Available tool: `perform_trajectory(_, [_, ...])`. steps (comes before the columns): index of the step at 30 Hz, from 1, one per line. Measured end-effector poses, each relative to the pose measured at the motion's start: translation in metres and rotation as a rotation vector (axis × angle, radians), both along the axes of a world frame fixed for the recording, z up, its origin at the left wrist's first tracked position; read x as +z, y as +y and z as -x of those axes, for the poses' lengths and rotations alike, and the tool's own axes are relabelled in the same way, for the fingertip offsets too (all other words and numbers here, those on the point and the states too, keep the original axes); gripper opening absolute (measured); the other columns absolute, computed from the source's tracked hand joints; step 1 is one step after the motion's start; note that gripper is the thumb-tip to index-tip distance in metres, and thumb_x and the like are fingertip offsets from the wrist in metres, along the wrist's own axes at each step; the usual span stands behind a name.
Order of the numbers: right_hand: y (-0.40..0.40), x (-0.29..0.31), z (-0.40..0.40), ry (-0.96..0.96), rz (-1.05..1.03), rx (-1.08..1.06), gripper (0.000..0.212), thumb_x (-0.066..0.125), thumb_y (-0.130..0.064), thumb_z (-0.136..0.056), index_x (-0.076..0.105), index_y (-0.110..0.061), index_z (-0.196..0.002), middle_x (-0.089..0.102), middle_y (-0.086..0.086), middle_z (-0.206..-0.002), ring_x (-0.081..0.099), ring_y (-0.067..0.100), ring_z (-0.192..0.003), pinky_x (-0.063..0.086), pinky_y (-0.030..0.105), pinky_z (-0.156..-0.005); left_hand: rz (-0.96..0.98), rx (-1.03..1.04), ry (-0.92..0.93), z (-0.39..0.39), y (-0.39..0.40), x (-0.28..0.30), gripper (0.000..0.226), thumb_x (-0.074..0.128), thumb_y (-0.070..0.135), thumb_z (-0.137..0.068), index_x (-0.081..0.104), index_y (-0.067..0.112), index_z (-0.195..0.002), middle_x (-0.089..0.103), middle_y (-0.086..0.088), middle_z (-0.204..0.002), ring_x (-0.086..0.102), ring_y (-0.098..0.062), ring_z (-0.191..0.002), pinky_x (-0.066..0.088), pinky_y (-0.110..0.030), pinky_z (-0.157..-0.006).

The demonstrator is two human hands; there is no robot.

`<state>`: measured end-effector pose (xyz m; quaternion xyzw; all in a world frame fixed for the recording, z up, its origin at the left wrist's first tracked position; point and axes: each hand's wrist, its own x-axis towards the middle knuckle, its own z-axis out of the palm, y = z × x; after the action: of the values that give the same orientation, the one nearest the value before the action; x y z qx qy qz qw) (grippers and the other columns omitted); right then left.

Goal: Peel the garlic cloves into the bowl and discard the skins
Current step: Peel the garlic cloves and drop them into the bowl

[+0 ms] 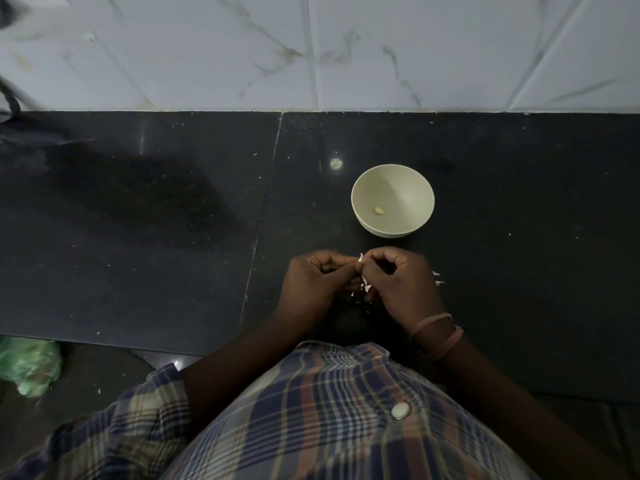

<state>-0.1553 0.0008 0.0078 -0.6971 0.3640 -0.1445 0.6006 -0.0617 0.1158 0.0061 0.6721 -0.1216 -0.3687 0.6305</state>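
Note:
A pale bowl (392, 201) stands on the black counter (173, 220), just beyond my hands. One peeled garlic clove (379, 211) lies inside it. My left hand (311, 282) and my right hand (401, 282) meet fingertip to fingertip in front of the bowl and pinch a garlic clove (360, 259) between them; only a white tip of its skin shows. Bits of white skin (365, 288) hang or lie under my fingers, and a few more skin flakes (437, 278) lie on the counter to the right of my right hand.
A white marble-patterned tiled wall (346, 50) rises behind the counter. A green plastic bag (29, 367) lies on the floor at the lower left, below the counter's front edge. A dark object (14, 95) shows at the far left edge.

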Motion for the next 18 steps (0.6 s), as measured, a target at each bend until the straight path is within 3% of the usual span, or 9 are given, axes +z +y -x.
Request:
perform_trajectory(4, [-0.0026, 0.0021, 0.0023, 0.006, -0.051, 0.039, 0.006, 0.07, -0.009, -0.09, 0.075, -0.008, -0.087, 0.072, 0.005, -0.069, 0.065, 0.023, -0.05, 0.053, 0.034, -0.051, 0.007, -0.02, 0.022, -0.0008, 0.0012, -0.0001, 0.008, 0.075, 0.003, -0.087, 0.076, -0.002, -0.092, 0.077, -0.016, -0.082, 0.074, -0.019, -0.073, 0.06, -0.026, -0.069])
perform_trajectory(8, [-0.0041, 0.0024, 0.0022, 0.027, -0.098, 0.071, 0.008, 0.07, -0.009, -0.09, 0.072, -0.002, -0.085, 0.068, 0.002, -0.061, 0.062, 0.021, -0.045, 0.049, 0.03, -0.047, 0.012, -0.034, 0.075, -0.0017, 0.0031, -0.002, 0.009, 0.073, 0.004, -0.088, 0.076, -0.002, -0.094, 0.076, -0.015, -0.08, 0.072, -0.017, -0.072, 0.057, -0.023, -0.066])
perform_trajectory(16, [-0.0079, -0.0002, 0.0018, 0.041, -0.216, 0.041, 0.016, 0.065, -0.015, -0.093, 0.068, 0.0, -0.088, 0.066, 0.026, -0.069, 0.047, 0.02, -0.04, 0.037, 0.026, -0.042, 0.024, -0.066, 0.368, -0.0032, -0.0041, -0.0044, 0.016, 0.055, 0.006, -0.1, 0.07, 0.001, -0.097, 0.071, -0.01, -0.079, 0.066, -0.014, -0.069, 0.056, -0.023, -0.065])
perform_trajectory(18, [-0.0093, -0.0005, 0.003, 0.035, -0.218, 0.059, 0.013, 0.063, -0.012, -0.094, 0.068, -0.001, -0.088, 0.068, 0.015, -0.066, 0.048, 0.019, -0.04, 0.038, 0.026, -0.042, 0.041, -0.086, 0.421, -0.0045, -0.0043, -0.0053, 0.019, 0.051, 0.004, -0.102, 0.069, 0.001, -0.097, 0.069, -0.009, -0.079, 0.063, -0.012, -0.068, 0.055, -0.022, -0.064])
